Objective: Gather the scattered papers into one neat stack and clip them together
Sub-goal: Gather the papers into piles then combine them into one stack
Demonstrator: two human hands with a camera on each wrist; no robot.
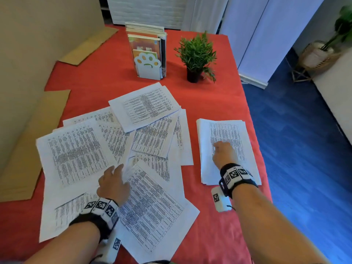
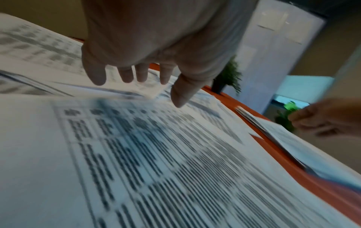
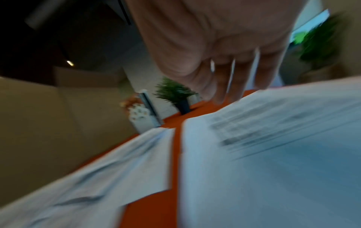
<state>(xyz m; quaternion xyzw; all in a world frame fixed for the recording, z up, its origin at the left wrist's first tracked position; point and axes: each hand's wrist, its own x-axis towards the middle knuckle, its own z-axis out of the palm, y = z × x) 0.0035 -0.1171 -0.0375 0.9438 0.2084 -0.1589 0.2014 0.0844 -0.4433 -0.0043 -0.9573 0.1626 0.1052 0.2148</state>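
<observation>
Several printed sheets (image 1: 76, 149) lie scattered and overlapping on the red table (image 1: 209, 96), left of centre. A neat stack of sheets (image 1: 224, 130) lies apart on the right. My left hand (image 1: 114, 183) is over the scattered sheets with fingers spread and relaxed; the left wrist view shows the hand (image 2: 175, 89) just above or touching the blurred sheets (image 2: 136, 154), gripping nothing. My right hand (image 1: 223, 153) rests on the stack, fingers pointing down onto its top sheet; the right wrist view shows those fingers (image 3: 230, 80) straight on the stack (image 3: 273, 154). No clip is in view.
A clear book stand with a paw-shaped bookend (image 1: 148, 61) and a small potted plant (image 1: 196, 56) stand at the back of the table. Cardboard sheets (image 1: 38, 134) lie along the left side. The table's right edge (image 1: 255, 130) drops to a blue floor.
</observation>
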